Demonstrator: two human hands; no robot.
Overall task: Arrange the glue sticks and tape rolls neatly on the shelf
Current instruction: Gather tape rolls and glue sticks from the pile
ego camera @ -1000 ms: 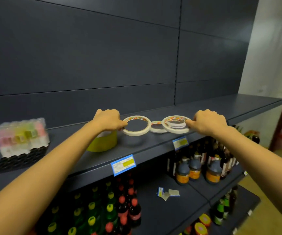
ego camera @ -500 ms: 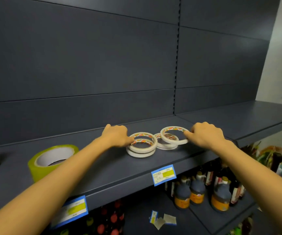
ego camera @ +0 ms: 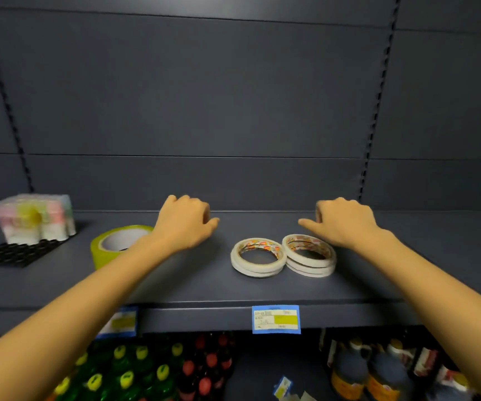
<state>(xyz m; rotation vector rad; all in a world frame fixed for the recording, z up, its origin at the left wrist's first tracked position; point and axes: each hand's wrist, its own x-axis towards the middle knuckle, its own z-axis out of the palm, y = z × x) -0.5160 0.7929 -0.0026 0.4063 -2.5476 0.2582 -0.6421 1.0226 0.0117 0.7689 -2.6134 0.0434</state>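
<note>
- My left hand (ego camera: pixel 185 225) hovers over the dark shelf (ego camera: pixel 175 282), fingers loosely curled and holding nothing, well left of the tape.
- My right hand (ego camera: pixel 342 221) hangs just behind the right tape stack (ego camera: pixel 308 254), also loosely curled and empty; I cannot tell whether it touches the stack.
- The left tape stack (ego camera: pixel 258 257) lies flat, touching the right one, near the shelf's front edge.
- A wide yellow-green tape roll (ego camera: pixel 109 246) sits left, partly behind my forearm.
- The wrapped glue stick pack (ego camera: pixel 32 218) stands far left on a black tray (ego camera: pixel 13 251).
</note>
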